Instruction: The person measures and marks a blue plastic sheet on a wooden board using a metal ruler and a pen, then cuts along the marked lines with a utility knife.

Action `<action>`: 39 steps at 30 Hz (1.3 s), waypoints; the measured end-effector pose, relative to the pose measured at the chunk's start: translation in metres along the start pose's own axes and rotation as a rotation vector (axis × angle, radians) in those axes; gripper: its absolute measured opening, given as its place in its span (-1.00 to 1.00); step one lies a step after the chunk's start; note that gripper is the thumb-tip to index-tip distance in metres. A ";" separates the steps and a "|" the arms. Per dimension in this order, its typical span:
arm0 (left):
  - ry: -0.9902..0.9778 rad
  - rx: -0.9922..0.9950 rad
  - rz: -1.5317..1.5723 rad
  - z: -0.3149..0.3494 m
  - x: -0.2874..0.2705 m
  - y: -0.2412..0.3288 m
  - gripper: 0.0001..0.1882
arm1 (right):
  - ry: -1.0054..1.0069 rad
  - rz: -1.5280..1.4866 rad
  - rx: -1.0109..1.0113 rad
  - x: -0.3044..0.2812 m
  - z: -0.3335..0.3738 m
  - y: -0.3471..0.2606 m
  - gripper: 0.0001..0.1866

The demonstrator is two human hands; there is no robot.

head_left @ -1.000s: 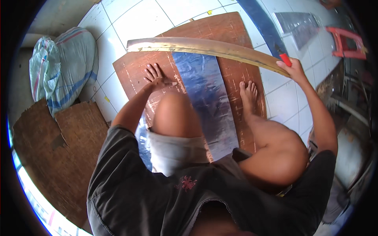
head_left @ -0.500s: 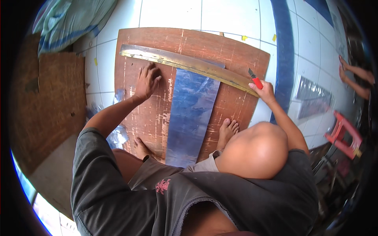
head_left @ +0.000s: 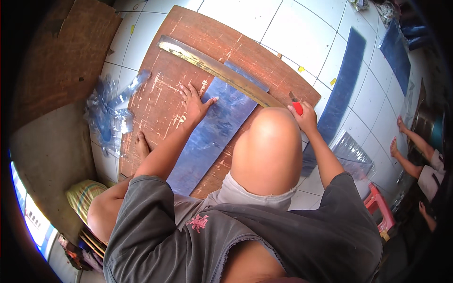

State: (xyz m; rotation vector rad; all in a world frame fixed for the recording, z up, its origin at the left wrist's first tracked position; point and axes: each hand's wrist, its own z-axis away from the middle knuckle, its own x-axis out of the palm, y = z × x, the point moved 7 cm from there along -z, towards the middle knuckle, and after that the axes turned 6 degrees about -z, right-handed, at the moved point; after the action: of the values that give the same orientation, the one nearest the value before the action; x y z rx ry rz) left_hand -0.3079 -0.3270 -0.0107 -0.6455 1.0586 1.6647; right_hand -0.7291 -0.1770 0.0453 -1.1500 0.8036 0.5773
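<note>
White square-tiled floor (head_left: 231, 19), cluttered edges: crumpled clear-blue plastic scraps (head_left: 108, 113) by the board's left side, long dark-blue plastic strip (head_left: 347, 78) to the right, red plastic stool (head_left: 380, 207) at lower right, another person's bare legs (head_left: 410, 165) beyond it.

Work surface is a scratched reddish-brown wooden board (head_left: 163, 89) flat on the tiles. On it lies a shiny translucent blue plastic sheet (head_left: 212, 125), long and narrow. Straight brassy metal bar (head_left: 207, 62) sits across the sheet near its far end; a short piece of blue shows past the bar.

Left hand (head_left: 194, 104): fingers spread, over the board beside the sheet, thumb over the sheet's left edge, clear of the bar. Can't tell how hard it presses. Right hand (head_left: 307, 118): closed around a red-handled cutter knife (head_left: 297, 108), near the bar's right end. Can't tell if it also touches the bar.

Risks, my read: left hand isn't on the bar, so a bump from the right knee (head_left: 276, 134) could skew it. Sheet looks slick; with little but a thumb on it, it could slide or wrinkle. Exposed blade (head_left: 291, 96) close to that knee: a slip could nick skin.

Orientation: sheet's long axis runs lower left to upper right; bar runs upper left to lower right, roughly crosswise. Knife points forward, slightly left, blade away from the body.
</note>
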 end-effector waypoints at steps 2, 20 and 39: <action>0.023 -0.012 -0.040 -0.001 -0.002 -0.004 0.40 | -0.108 -0.078 0.112 0.005 -0.018 0.003 -0.46; -0.222 -0.037 -0.519 -0.004 -0.004 -0.003 0.12 | -0.254 -0.088 0.231 0.032 -0.046 0.039 -0.40; -0.102 0.068 -0.595 -0.009 -0.016 0.002 0.22 | -0.180 -0.052 0.268 0.038 -0.045 0.031 -0.40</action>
State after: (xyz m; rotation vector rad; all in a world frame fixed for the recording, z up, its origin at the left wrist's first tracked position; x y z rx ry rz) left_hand -0.3049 -0.3423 -0.0014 -0.7362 0.7484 1.1256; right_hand -0.7419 -0.2098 -0.0111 -0.8579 0.6711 0.5055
